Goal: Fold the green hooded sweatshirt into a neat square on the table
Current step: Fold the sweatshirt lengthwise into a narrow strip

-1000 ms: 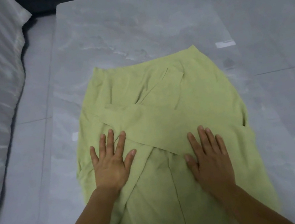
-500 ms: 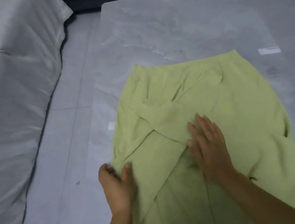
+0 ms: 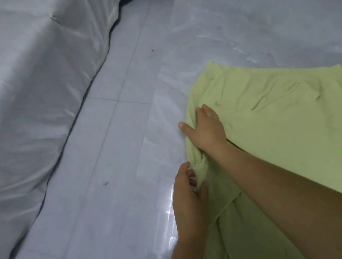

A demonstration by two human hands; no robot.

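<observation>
I'm looking at a grey marble table (image 3: 260, 22) above grey floor tiles (image 3: 107, 163), with a white-draped couch (image 3: 11, 100) at nine o'clock. The green sweatshirt (image 3: 291, 131) lies on the table toward four o'clock. My left hand (image 3: 189, 201) pinches a bunch of its nine-o'clock edge. My right hand (image 3: 206, 130), just beyond at twelve o'clock, rests on that same edge, and I cannot tell whether its fingers grip.

Two bare forearms end in a bare left hand (image 3: 188, 197) and right hand (image 3: 206, 131), nails visible on a few fingers (image 3: 183, 126).
</observation>
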